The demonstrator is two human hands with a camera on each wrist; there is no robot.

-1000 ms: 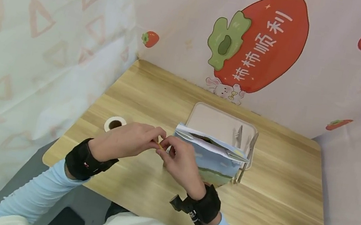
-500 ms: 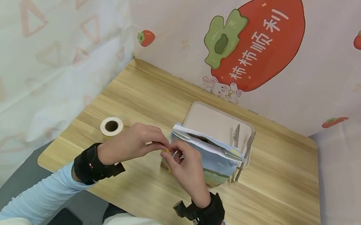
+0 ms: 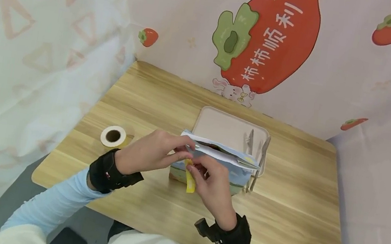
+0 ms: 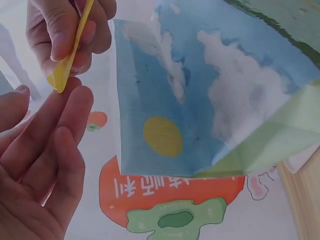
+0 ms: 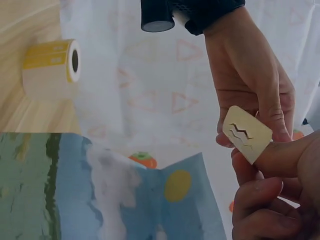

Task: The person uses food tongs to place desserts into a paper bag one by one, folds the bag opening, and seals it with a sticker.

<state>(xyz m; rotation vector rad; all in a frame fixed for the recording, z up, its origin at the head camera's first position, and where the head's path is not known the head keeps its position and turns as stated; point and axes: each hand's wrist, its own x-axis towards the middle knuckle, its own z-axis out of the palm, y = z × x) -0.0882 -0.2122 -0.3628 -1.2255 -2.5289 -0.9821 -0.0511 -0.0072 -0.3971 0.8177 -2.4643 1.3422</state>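
My right hand (image 3: 214,184) pinches a yellow sticker (image 3: 190,179) between thumb and fingers, and the strip hangs down in front of the bag. In the right wrist view the sticker's pale underside (image 5: 242,132) shows, with wavy slits. Beside it my left hand (image 3: 157,150) reaches in from the left. Its fingers (image 4: 70,150) are extended and its thumb is apart, with the sticker's lower corner right at the index fingertip in the left wrist view. Behind both hands a paper bag (image 4: 200,75) with a painted sky stands upright, its folded top (image 3: 221,155) gaping.
A roll of yellow stickers (image 5: 47,85) stands on the table (image 3: 127,99) to the left. Behind the bag lies a beige tray (image 3: 218,122), with metal cutlery (image 3: 251,141) on its right side. Patterned curtains (image 3: 180,18) border the table at the back and sides.
Both hands have moved right, in front of the bag. The yellow sticker, barely visible between the fingers before, now hangs in full view from my right hand. My left fingers have come apart from it.
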